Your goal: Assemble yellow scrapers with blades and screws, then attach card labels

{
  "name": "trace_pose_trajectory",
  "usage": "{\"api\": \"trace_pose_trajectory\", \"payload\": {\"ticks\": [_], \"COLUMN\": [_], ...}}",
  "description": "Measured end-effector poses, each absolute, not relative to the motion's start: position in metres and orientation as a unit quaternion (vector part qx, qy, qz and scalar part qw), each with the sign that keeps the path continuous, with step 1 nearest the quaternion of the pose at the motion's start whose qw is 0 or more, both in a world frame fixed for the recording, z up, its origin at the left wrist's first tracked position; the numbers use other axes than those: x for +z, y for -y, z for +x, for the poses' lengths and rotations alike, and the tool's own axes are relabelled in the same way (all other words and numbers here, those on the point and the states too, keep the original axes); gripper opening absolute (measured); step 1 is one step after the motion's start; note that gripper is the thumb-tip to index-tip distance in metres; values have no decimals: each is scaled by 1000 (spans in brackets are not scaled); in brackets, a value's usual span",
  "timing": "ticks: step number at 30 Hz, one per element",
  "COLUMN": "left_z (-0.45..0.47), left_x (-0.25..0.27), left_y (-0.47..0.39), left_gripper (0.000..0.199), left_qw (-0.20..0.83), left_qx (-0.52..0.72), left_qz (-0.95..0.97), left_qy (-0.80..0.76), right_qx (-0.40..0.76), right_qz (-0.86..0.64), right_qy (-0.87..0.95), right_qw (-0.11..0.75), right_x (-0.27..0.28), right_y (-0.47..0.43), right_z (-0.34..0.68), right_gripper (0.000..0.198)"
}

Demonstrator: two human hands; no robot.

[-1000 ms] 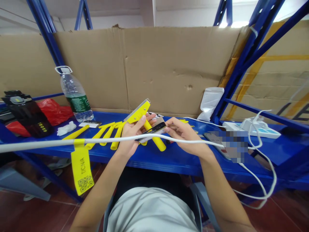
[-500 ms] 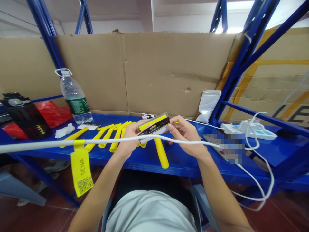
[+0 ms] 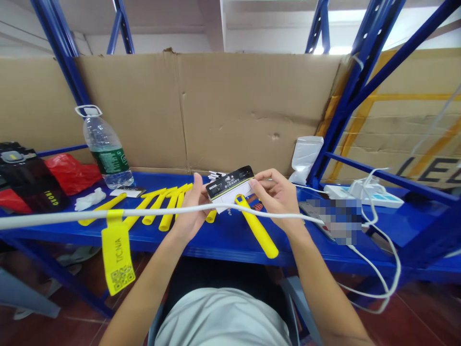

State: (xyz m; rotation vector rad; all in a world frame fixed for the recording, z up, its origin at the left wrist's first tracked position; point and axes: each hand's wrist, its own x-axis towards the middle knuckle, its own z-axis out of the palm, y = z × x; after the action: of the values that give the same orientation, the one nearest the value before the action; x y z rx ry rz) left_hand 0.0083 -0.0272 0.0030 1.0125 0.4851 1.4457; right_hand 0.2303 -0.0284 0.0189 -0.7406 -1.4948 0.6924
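Observation:
A flat black-and-white printed card pack [image 3: 230, 180] is held up in front of me above the blue shelf, tilted with its right end higher. My right hand [image 3: 276, 198] pinches its right end between thumb and fingers. At the left end is my left hand [image 3: 193, 209], thumb raised and fingers partly hidden behind the pack, supporting it. A yellow handle [image 3: 260, 230] with a slotted top end slants down to the right from the pack's lower edge; whether the two are joined I cannot tell. Several other yellow handles [image 3: 154, 209] lie left of my left hand.
A white cable [image 3: 144, 212] with a yellow tag [image 3: 118, 257] crosses in front of my hands. A water bottle [image 3: 108, 154], black flask [image 3: 32, 178] and red bag [image 3: 74, 168] stand left. Right are a phone [image 3: 317, 220] and power strip [image 3: 363, 194]. Cardboard [image 3: 245, 105] backs the shelf.
The pack has turned so that its printed face shows more. My left thumb has lifted off it. The yellow handle's lower end has swung right, and the view has shifted slightly.

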Motion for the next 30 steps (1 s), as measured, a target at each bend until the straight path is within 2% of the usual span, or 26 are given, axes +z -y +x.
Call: {"api": "trace_pose_trajectory", "payload": {"ticks": [2, 7, 9, 11, 13, 16, 18, 22, 25, 27, 30], "left_z": [9, 12, 12, 12, 11, 10, 10, 10, 7, 6, 6], "left_x": [2, 2, 3, 4, 4, 2, 1, 4, 5, 4, -1], "left_y": [28, 29, 29, 29, 27, 26, 25, 26, 25, 23, 23], "left_gripper": [60, 43, 39, 39, 40, 40, 39, 43, 61, 63, 73], "left_qw": [600, 515, 495, 476, 456, 432, 424, 408, 435, 488, 551], "left_qx": [604, 629, 662, 691, 717, 743, 751, 757, 743, 710, 653], "left_qz": [482, 521, 503, 491, 483, 476, 473, 477, 468, 466, 485], "left_qy": [-208, -261, -254, -235, -210, -185, -183, -183, -198, -202, -186], "right_qx": [294, 287, 290, 320, 386, 489, 506, 413, 314, 244, 142], "right_qz": [-315, -295, -284, -292, -291, -247, -224, -251, -265, -253, -240], "right_qy": [645, 653, 654, 671, 697, 714, 720, 753, 777, 794, 809], "right_qw": [631, 636, 638, 602, 530, 435, 419, 447, 477, 496, 518], "right_x": [18, 16, 16, 16, 15, 13, 12, 9, 10, 11, 9], "right_y": [27, 26, 28, 31, 35, 43, 46, 45, 42, 39, 33], "right_z": [230, 228, 228, 228, 227, 220, 215, 211, 213, 215, 215], "right_gripper": [39, 36, 42, 59, 69, 63, 55, 25, 37, 47, 47]}}
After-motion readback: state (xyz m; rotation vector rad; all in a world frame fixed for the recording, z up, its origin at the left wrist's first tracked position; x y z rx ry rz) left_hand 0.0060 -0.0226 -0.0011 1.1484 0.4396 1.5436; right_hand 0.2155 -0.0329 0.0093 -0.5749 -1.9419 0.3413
